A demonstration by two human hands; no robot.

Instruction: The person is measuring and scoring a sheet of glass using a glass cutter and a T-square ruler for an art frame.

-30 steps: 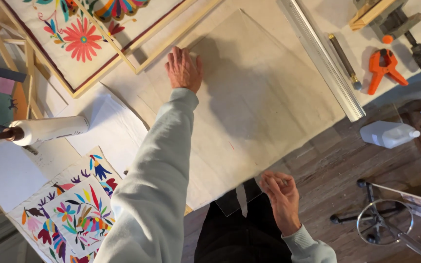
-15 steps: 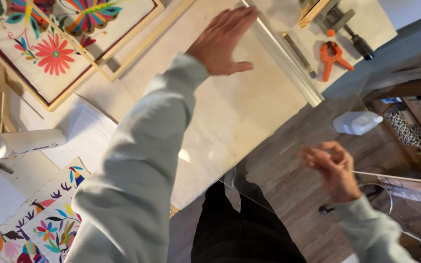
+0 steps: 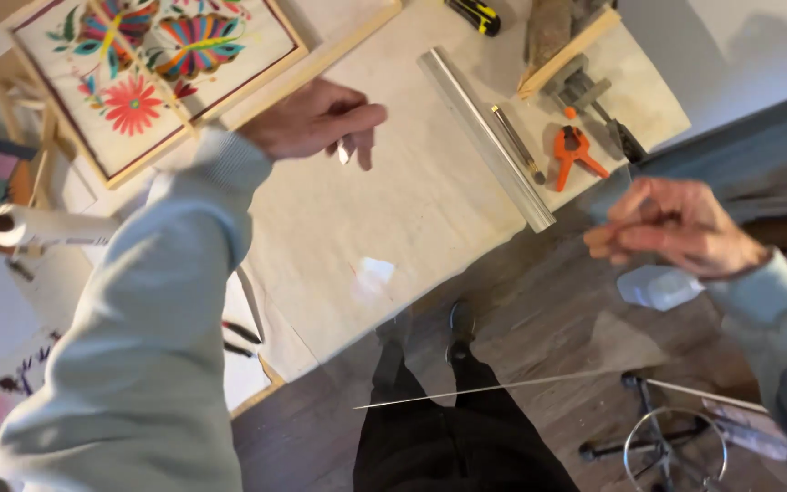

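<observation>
A clear pane hangs between my hands above the work table; its thin bright near edge [image 3: 494, 390] runs across my legs and a glare patch shows in its middle. My left hand [image 3: 321, 118] is raised at the pane's far side, fingers curled around the edge, over a beige sheet [image 3: 393, 200] lying on the table. My right hand [image 3: 676, 228] is out to the right beyond the table edge, fingers pinched on the pane's right side. How much of the pane each hand grips is hard to see.
A framed embroidered flower picture [image 3: 152, 77] lies at the top left, with a wooden strip [image 3: 321, 59] beside it. A long metal straightedge [image 3: 485, 137], an orange clamp [image 3: 576, 150] and a screwdriver [image 3: 471, 14] lie at the table's right end. A white bottle [image 3: 658, 287] and a metal stool frame [image 3: 676, 446] are on the floor.
My left hand lifted off the beige sheet and now curls at the pane's far edge. My right hand swung out to the right. The view tilted up and right.
</observation>
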